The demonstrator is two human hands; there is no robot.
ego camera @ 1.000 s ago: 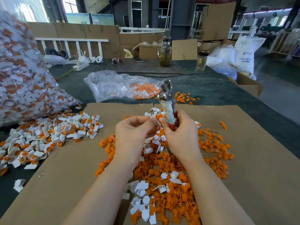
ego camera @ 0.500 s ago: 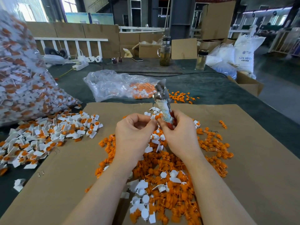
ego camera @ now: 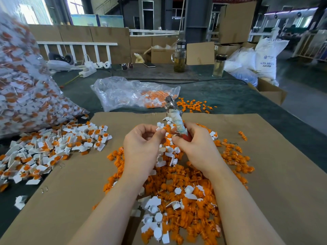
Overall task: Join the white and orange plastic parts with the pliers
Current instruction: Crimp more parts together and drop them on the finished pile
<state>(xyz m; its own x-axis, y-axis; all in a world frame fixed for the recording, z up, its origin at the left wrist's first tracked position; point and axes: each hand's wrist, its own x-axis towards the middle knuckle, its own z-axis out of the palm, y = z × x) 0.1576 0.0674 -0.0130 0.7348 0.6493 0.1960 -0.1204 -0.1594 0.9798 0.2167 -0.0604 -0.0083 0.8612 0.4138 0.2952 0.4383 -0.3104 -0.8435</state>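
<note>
Our left hand [ego camera: 143, 147] pinches a white part [ego camera: 160, 125] with an orange part [ego camera: 165, 128]; our right hand [ego camera: 194, 147] grips the pliers [ego camera: 174, 114], which have tipped left since a second ago, so pressing looks near. Far left, a big bag [ego camera: 26, 92] holds joined pieces; the smaller far bag [ego camera: 127, 92] holds orange ones.

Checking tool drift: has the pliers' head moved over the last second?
Yes. The pliers tilted left: the head, earlier right of the clear bag's orange end, now overlaps it.

We see a big hall with cardboard walls [ego camera: 109, 35], a grey floor [ego camera: 306, 96] and bright windows [ego camera: 74, 6].
</note>
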